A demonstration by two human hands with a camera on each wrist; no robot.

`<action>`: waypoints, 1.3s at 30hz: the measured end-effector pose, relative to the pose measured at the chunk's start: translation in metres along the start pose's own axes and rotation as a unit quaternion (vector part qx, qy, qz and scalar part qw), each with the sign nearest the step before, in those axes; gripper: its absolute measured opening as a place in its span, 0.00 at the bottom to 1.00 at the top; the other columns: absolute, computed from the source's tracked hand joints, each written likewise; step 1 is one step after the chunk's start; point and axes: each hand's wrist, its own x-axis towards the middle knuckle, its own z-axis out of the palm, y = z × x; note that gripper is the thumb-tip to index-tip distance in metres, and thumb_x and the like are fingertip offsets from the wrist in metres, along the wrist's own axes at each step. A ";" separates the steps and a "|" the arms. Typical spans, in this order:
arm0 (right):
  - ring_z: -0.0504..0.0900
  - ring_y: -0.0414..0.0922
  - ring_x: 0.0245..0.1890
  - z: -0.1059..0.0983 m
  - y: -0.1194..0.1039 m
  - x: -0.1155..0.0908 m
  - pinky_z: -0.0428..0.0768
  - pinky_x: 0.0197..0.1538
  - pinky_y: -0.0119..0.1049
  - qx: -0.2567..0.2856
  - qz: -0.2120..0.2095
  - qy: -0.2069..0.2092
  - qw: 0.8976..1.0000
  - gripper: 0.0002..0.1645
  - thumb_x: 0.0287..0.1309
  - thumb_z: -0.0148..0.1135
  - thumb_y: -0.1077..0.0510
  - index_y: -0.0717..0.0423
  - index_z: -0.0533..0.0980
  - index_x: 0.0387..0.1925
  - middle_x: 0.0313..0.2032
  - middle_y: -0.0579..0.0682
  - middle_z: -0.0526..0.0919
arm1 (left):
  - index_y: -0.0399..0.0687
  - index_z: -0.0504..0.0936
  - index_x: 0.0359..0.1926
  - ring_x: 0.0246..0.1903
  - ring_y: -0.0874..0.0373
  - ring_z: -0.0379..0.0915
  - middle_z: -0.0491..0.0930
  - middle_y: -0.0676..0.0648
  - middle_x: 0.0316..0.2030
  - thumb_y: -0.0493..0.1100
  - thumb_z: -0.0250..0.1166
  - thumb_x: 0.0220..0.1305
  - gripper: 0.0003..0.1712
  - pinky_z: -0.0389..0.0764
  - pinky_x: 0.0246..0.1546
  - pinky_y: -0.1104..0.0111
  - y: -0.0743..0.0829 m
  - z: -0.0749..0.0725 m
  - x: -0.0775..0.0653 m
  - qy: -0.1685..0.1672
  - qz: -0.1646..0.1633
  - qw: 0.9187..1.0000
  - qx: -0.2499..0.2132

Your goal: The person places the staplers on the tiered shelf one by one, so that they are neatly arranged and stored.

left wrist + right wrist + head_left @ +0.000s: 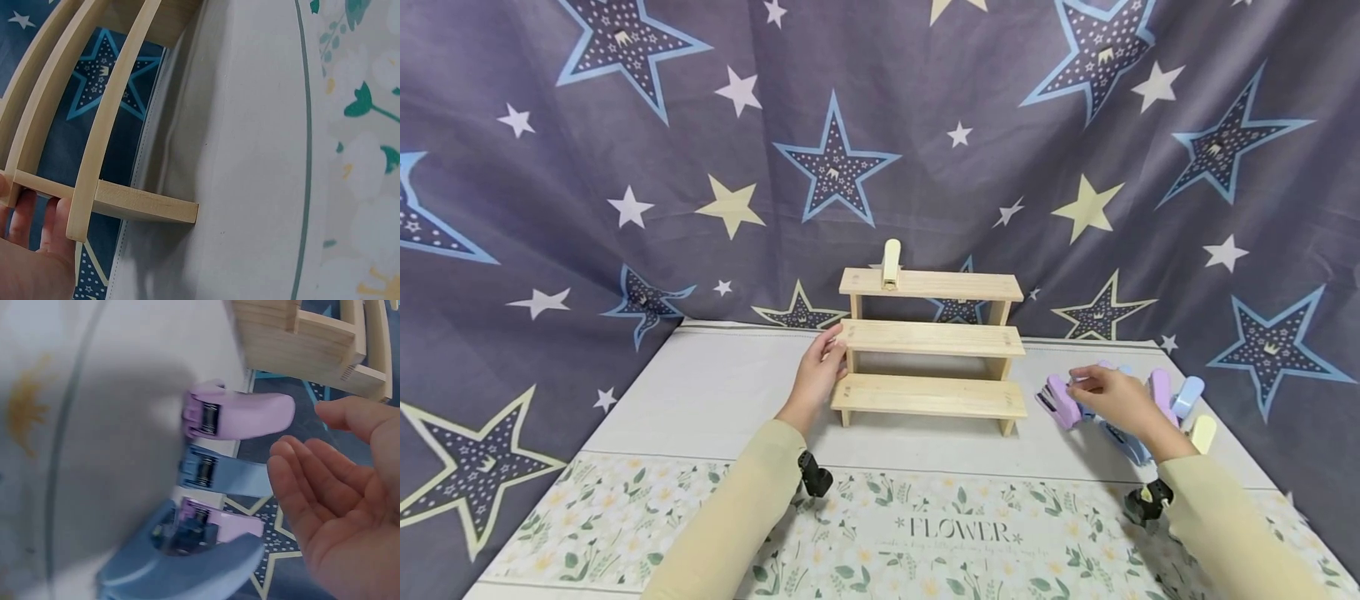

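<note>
A three-tier wooden shelf (928, 396) stands in the middle of the table. My left hand (815, 379) grips the left end of its middle board, with the fingers bent round the wood in the left wrist view. On the top board, toward the left, a cream stapler (891, 265) stands. My right hand (344, 500) hovers beside a purple stapler (256, 416), thumb and fingers apart and nothing between them. Next to that stapler are a blue stapler (234, 475), another purple stapler (240, 524) and a larger-looking blue stapler (187, 578).
Further right on the table lie more staplers, among them a purple one (1161, 392), a light blue one (1187, 396) and a cream one (1202, 433), partly behind my right hand. A starry curtain (925, 167) hangs behind. A flowered table cover (955, 517) lies in front.
</note>
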 end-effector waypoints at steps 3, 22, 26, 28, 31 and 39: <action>0.84 0.58 0.42 0.008 0.004 -0.004 0.83 0.43 0.51 0.009 0.009 -0.009 1.000 0.29 0.68 0.63 0.51 0.71 0.74 0.59 0.43 0.61 0.86 | 0.53 0.68 0.72 0.58 0.47 0.73 0.70 0.41 0.60 0.45 0.53 0.78 0.25 0.78 0.58 0.59 0.000 0.000 0.000 0.000 -0.003 1.000 0.000; 0.78 0.47 0.27 0.025 0.012 -0.010 0.76 0.30 0.41 -0.011 0.014 -0.014 1.000 0.24 0.62 0.68 0.51 0.72 0.79 0.45 0.28 0.50 0.82 | 0.48 0.64 0.75 0.60 0.41 0.71 0.68 0.38 0.62 0.44 0.52 0.79 0.27 0.76 0.61 0.54 -0.001 0.001 0.002 -0.005 -0.002 1.000 -0.010; 0.79 0.43 0.23 0.026 0.012 -0.012 0.75 0.26 0.37 0.027 0.046 -0.044 0.998 0.24 0.64 0.67 0.50 0.70 0.78 0.45 0.25 0.47 0.80 | 0.48 0.65 0.74 0.60 0.42 0.71 0.68 0.38 0.61 0.44 0.53 0.78 0.27 0.76 0.61 0.54 0.000 0.001 0.001 -0.004 -0.001 1.000 -0.010; 0.82 0.44 0.23 0.027 0.012 -0.013 0.78 0.26 0.38 0.041 0.054 -0.049 0.996 0.25 0.65 0.66 0.51 0.72 0.77 0.47 0.24 0.48 0.80 | 0.49 0.66 0.74 0.59 0.43 0.71 0.69 0.39 0.61 0.43 0.53 0.78 0.26 0.76 0.60 0.55 0.001 0.002 0.000 -0.001 0.001 1.000 -0.006; 0.82 0.44 0.23 0.029 0.013 -0.013 0.79 0.26 0.37 0.049 0.065 -0.054 0.995 0.25 0.65 0.66 0.49 0.70 0.76 0.45 0.24 0.48 0.80 | 0.51 0.68 0.73 0.58 0.45 0.72 0.70 0.39 0.60 0.43 0.53 0.78 0.25 0.77 0.59 0.56 0.000 0.001 0.000 0.005 0.002 1.000 0.000; 0.81 0.44 0.22 0.031 0.012 -0.012 0.81 0.26 0.38 0.062 0.063 -0.052 0.995 0.21 0.65 0.66 0.48 0.65 0.75 0.39 0.21 0.49 0.80 | 0.52 0.68 0.72 0.57 0.46 0.73 0.70 0.39 0.60 0.44 0.53 0.78 0.25 0.78 0.58 0.57 -0.002 0.002 0.002 0.007 0.003 1.000 0.003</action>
